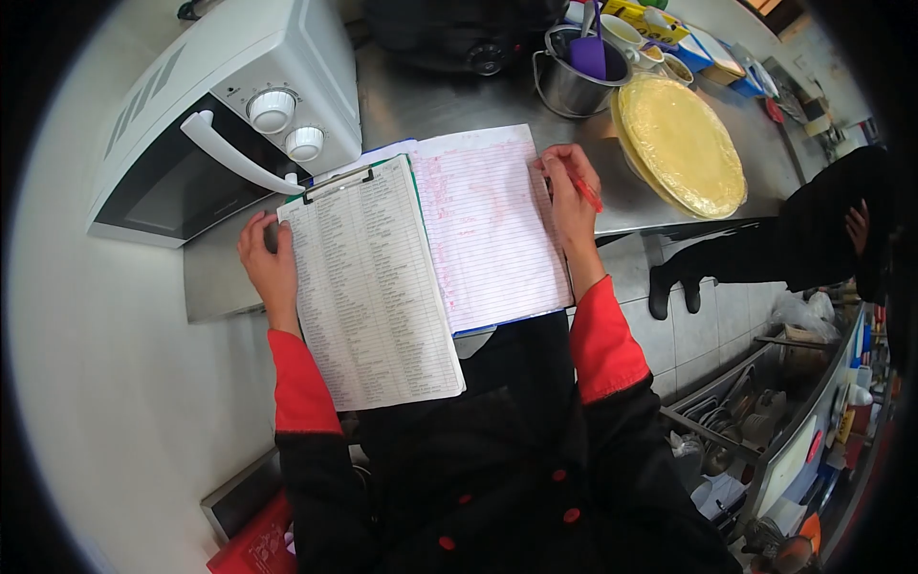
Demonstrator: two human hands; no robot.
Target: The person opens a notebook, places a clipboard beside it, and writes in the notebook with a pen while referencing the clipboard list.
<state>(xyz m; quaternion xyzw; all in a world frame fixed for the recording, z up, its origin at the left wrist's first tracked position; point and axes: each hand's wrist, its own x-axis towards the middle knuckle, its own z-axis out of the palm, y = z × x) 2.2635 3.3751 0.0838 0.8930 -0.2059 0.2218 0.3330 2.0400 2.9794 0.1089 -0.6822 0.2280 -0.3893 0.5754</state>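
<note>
The open notebook of white, lined paper with pinkish-red writing [497, 230] is lying in front of you on the grey steel counter [406, 107], and the long clipboard of white printed sheets [373, 306] is covering much of its left side. Both are reaching past the counter's front edge, so a downward press there could be tipping them toward you. Your left hand [268, 256] is touching the clipboard's left edge with bent fingers; you can't tell here whether it is gripping, and a loose hold could be letting the board slide. Your right hand [572, 187] is pinching the slim red pen [588, 196] at the notebook's right edge, where a slip could be leaving a stray mark. Farther out, the white, boxy microwave [320, 77] is crowding the clipboard's top, and the round, yellow, plastic-wrapped stack [681, 143] is standing near your right hand, where a wide elbow swing could be knocking it.
</note>
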